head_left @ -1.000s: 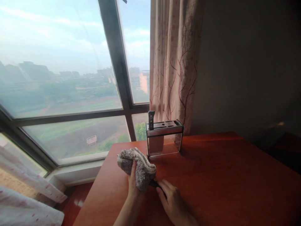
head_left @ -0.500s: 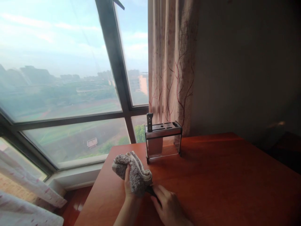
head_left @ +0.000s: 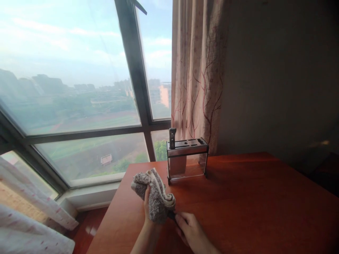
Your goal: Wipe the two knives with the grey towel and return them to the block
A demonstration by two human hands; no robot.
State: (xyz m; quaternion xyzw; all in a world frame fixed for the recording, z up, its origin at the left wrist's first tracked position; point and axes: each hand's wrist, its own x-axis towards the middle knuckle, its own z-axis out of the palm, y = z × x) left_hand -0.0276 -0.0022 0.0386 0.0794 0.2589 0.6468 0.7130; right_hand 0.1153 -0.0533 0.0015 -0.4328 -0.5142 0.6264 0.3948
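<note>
My left hand (head_left: 147,208) is wrapped round a bunched grey-and-white towel (head_left: 156,206), thumb pressed along its near side. A black knife handle (head_left: 172,215) sticks out of the towel's lower right end, and the rest of it is hidden inside the folds. Closed on that handle is my right hand (head_left: 189,225), low and just right of the towel. Beyond both hands stands a clear-sided knife block (head_left: 188,150) with a slotted metal top. One knife (head_left: 172,138) sits in its left slot, handle up, with its broad blade showing dimly through the side.
The reddish wooden table (head_left: 251,197) stretches off to the right. Behind it are a tall window (head_left: 79,130) and a patterned curtain (head_left: 197,77). Another light curtain (head_left: 31,225) hangs at the lower left, past the table's left edge.
The view has shifted slightly, so everything appears a little farther right. My right hand has changed its pose on the handle, its fingers now more closely gathered. The left hand still grips the towel.
</note>
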